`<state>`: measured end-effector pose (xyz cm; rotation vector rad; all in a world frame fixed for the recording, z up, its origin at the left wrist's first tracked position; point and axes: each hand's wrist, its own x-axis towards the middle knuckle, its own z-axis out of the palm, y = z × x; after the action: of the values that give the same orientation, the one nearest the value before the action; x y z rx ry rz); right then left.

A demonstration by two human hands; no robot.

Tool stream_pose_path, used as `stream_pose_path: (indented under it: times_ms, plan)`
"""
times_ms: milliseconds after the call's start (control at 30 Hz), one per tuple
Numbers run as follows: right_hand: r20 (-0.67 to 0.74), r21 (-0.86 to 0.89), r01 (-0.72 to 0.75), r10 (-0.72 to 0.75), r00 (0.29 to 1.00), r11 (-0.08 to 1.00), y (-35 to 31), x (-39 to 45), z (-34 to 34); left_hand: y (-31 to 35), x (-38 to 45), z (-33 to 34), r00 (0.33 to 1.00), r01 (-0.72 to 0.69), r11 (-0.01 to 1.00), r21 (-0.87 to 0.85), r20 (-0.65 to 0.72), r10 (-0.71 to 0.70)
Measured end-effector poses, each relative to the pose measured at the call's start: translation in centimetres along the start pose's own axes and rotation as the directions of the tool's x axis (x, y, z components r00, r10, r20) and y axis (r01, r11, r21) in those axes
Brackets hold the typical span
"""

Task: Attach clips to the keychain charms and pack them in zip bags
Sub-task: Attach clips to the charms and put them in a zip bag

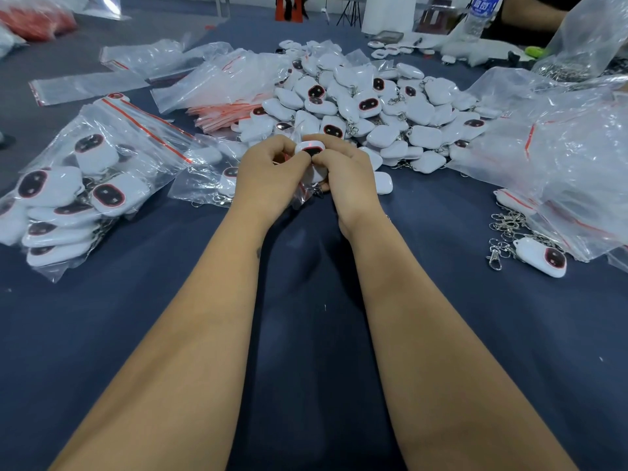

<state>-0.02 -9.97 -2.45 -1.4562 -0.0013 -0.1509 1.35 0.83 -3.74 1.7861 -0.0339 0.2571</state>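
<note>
Both hands meet at the table's middle over one small zip bag (303, 195). My left hand (268, 175) and my right hand (343, 171) pinch its top edge, fingers curled. A white charm (308, 149) with a dark face shows between the fingertips inside the bag. Beyond the hands lies a big heap of white charms (377, 107) with metal clips. A loose charm (542, 256) and a cluster of silver clips (506, 229) lie at the right.
A large zip bag of packed charms (78, 192) lies at the left, with a smaller bagged one (210, 175) beside it. Empty red-striped zip bags (221, 86) are stacked behind. Crumpled clear plastic (560, 158) covers the right. A water bottle (481, 15) and another person's arm (530, 11) are far right.
</note>
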Motion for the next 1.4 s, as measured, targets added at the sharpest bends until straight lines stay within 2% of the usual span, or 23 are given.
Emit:
stream_pose_path:
  times_ms: [133,267,367,433,533,633,767,933,1000,1067,1167,1233,1333,1400]
  plan:
    - [0.004,-0.073,0.012,-0.012,1.0,0.997,0.3,0.1,0.0,0.1,0.0,0.0,0.999,0.039,0.999,-0.01,0.02,-0.039]
    - [-0.103,-0.044,-0.014,0.009,0.995,0.999,0.4,0.4,0.2,0.1,0.1,0.0,0.998,0.059,0.996,-0.059,0.016,-0.058]
    - [-0.187,0.114,-0.041,0.062,0.98,0.993,0.3,0.9,0.0,-0.3,0.3,0.0,1.0,0.021,0.999,0.04,-0.016,-0.021]
    - [-0.207,0.3,-0.029,0.095,0.974,0.953,0.2,1.1,-0.2,-0.4,0.3,0.1,1.0,-0.016,0.995,0.098,-0.02,0.018]
    - [-0.149,0.557,-0.001,0.101,0.984,0.83,-0.2,1.1,-0.5,-0.3,0.1,0.1,0.999,-0.045,0.994,0.102,-0.017,0.047]
    - [-0.036,0.655,-0.029,0.07,0.997,0.755,-0.4,0.8,-0.3,-0.5,0.2,0.1,0.997,-0.067,0.992,0.106,-0.017,0.069]
    - [0.013,0.485,-0.064,0.066,0.998,0.872,-0.1,0.5,0.4,-0.3,0.2,0.0,0.998,0.005,0.997,0.083,-0.057,-0.001]
    - [-0.061,0.066,-0.032,0.036,0.998,0.997,0.7,0.6,0.7,0.2,0.1,-0.3,0.98,0.096,0.995,-0.013,-0.176,-0.097]
    - [-0.074,-0.119,0.006,-0.015,0.997,0.993,1.1,0.5,0.9,0.4,-0.1,-0.4,0.975,0.055,0.998,0.009,-0.215,-0.052]
    - [-0.067,-0.232,0.051,-0.068,0.995,0.971,1.5,0.3,1.0,0.6,-0.2,-0.4,0.966,-0.02,0.999,0.048,-0.255,0.031]
    - [-0.02,-0.295,0.086,-0.096,0.995,0.952,1.8,0.2,1.1,0.9,-0.6,-0.3,0.953,-0.127,0.988,0.089,-0.266,0.146]
    - [0.06,-0.355,0.128,-0.114,0.992,0.926,1.7,0.0,1.2,0.9,-0.8,-0.2,0.946,-0.181,0.978,0.099,-0.253,0.201]
    - [0.172,-0.487,0.207,-0.14,0.975,0.848,1.5,-0.1,1.3,1.0,-1.0,-0.2,0.933,-0.235,0.967,0.098,-0.255,0.253]
    - [0.172,-0.539,0.247,-0.182,0.968,0.805,1.5,-0.1,1.5,1.1,-1.0,-0.2,0.921,-0.262,0.962,0.073,-0.279,0.272]
